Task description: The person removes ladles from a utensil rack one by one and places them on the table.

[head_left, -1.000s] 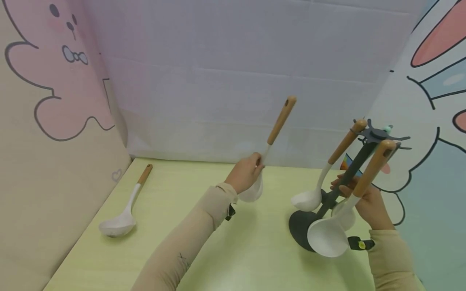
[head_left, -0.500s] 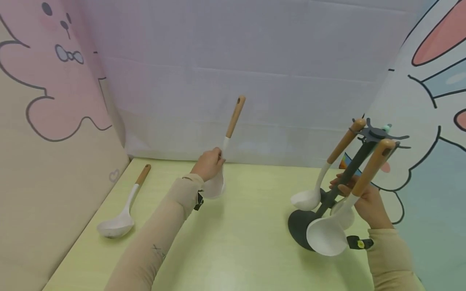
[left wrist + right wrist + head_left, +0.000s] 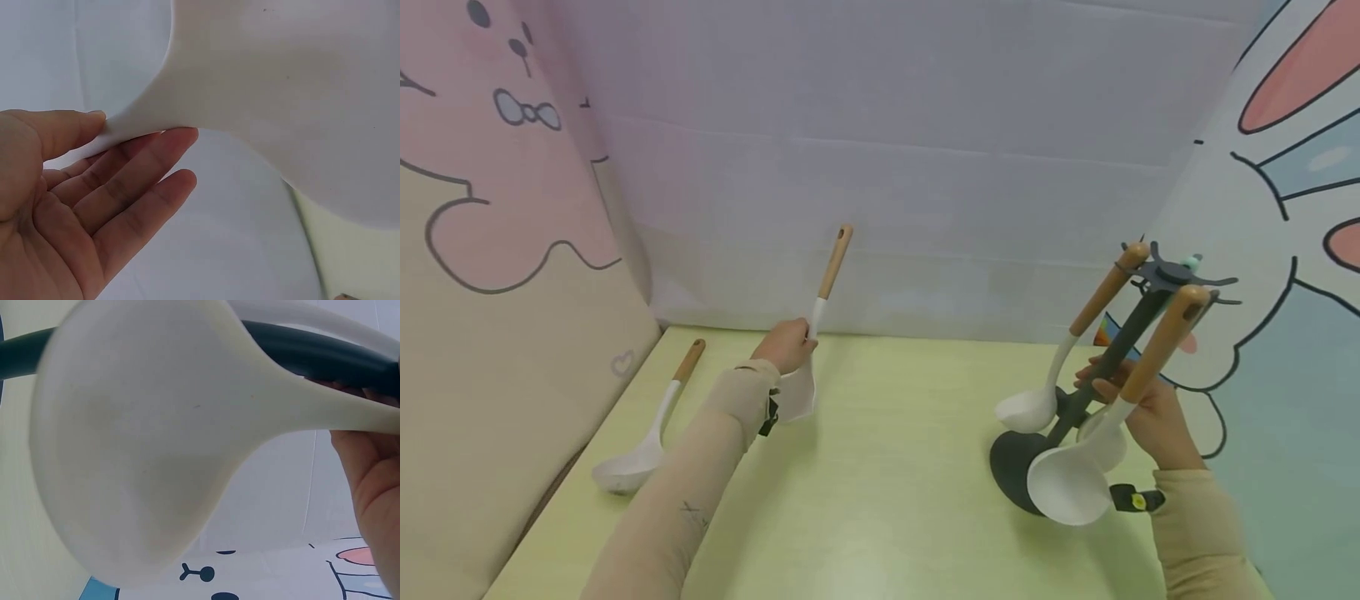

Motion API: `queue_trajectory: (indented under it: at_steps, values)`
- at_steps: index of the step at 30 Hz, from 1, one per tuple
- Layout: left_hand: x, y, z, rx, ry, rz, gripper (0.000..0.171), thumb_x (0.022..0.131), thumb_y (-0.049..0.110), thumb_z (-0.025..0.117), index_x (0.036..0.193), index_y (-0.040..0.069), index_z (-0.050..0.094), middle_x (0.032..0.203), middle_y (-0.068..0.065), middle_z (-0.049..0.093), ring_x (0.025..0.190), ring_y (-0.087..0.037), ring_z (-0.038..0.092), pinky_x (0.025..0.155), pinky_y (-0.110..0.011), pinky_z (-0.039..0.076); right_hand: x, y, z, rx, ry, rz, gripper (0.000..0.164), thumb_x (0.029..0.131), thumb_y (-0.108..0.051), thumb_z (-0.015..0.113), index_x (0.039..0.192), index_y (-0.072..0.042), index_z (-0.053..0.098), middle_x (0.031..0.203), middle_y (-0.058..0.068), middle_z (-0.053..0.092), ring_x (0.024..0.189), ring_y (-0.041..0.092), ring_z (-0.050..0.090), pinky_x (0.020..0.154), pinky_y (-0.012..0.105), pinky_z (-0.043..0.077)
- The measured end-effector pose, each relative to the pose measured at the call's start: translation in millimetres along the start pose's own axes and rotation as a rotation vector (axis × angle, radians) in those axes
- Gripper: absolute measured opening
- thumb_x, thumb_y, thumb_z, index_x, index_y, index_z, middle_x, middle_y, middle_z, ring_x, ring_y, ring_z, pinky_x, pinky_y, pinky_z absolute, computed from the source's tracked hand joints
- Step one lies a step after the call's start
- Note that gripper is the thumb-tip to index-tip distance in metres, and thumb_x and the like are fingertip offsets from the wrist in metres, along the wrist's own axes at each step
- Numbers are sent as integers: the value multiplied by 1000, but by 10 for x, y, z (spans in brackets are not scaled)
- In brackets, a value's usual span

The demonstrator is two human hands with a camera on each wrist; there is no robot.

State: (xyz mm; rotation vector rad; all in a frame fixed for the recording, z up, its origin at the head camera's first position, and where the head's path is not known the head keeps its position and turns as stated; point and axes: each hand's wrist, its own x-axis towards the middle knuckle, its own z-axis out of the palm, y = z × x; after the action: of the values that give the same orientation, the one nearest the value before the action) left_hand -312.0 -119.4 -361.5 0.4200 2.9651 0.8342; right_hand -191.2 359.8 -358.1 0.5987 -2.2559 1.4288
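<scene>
My left hand (image 3: 785, 345) pinches the white neck of a spatula (image 3: 796, 395), its wooden handle pointing up. Thumb and fingers meet the neck just beside the broad white head (image 3: 300, 100) in the left wrist view. At the right, my right hand (image 3: 1161, 421) grips the dark post of a utensil stand (image 3: 1122, 333). From its top hooks hang a large white ladle (image 3: 1070, 487), a smaller ladle (image 3: 1028, 411) and a pale utensil (image 3: 1105, 442) partly hidden behind the large ladle. A big pale utensil head (image 3: 137, 444) covers much of the right wrist view.
Another white ladle (image 3: 631, 468) with a wooden handle lies on the yellow-green table (image 3: 887, 483) at the left, near my left forearm. A pale wall (image 3: 925, 208) closes the back; cartoon-printed walls stand on both sides.
My left hand has carried the spatula leftward, away from the stand, and lowered it a little in the last half second. My right hand stays on the post.
</scene>
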Motion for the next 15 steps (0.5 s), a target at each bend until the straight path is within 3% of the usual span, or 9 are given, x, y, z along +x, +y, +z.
queue_trajectory:
  at_steps: [3,8,15]
  values:
    - [-7,-129,-14,12,-34,-33,17,100,5,55,104,-11,58,92,-22,64,84,-33,65,72,-43,54,-11,-5,1,-11,-4,-14,25,95,14,54,119,8,59,105,-11,71,98,3,67,86,15,45]
    - [-20,-353,3,6,-95,-92,19,99,3,54,104,-14,60,91,-23,66,80,-31,66,67,-38,55,-11,-10,12,148,-9,-6,27,94,16,53,119,8,61,105,-4,71,97,7,69,85,17,50]
    - [-85,-602,18,-12,-200,-162,22,99,0,53,106,-21,58,93,-29,66,74,-30,70,66,-35,57,-15,-6,35,106,-1,4,27,94,15,54,120,8,61,104,-5,71,96,6,69,83,16,50]
